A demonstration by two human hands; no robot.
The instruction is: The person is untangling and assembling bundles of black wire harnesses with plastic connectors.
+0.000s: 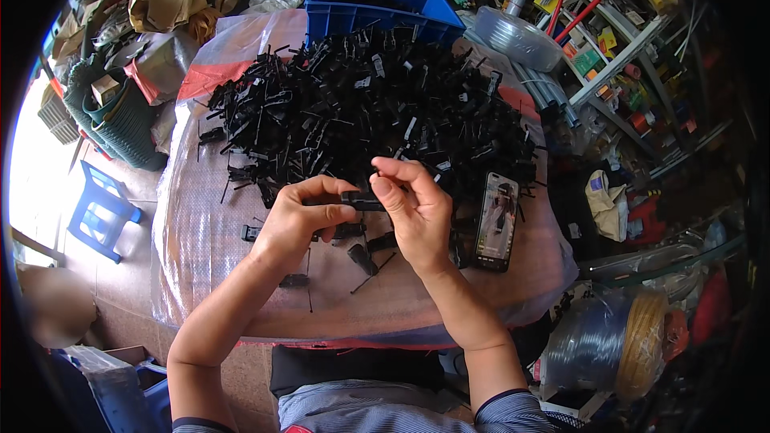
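Note:
Between my hands, just in front of a big heap of black plastic parts (321, 104), is one small black plastic part (362, 201). My left hand (309, 210) pinches its left end between thumb and fingers. At its right end, the thumb and index finger of my right hand (417, 212) come together around it; whatever tiny piece lies at those fingertips is too small to name. Several loose black parts, some with thin stems, lie below my hands, among them one with a long thin stem (362, 259).
A blue plastic crate (385, 4) stands behind the heap. To the right of my right hand, a lit phone (497, 222) rests on the woven plastic sheet (417, 305). A blue stool (103, 210) is on the floor at left. Coils of clear tubing (597, 345) sit at lower right.

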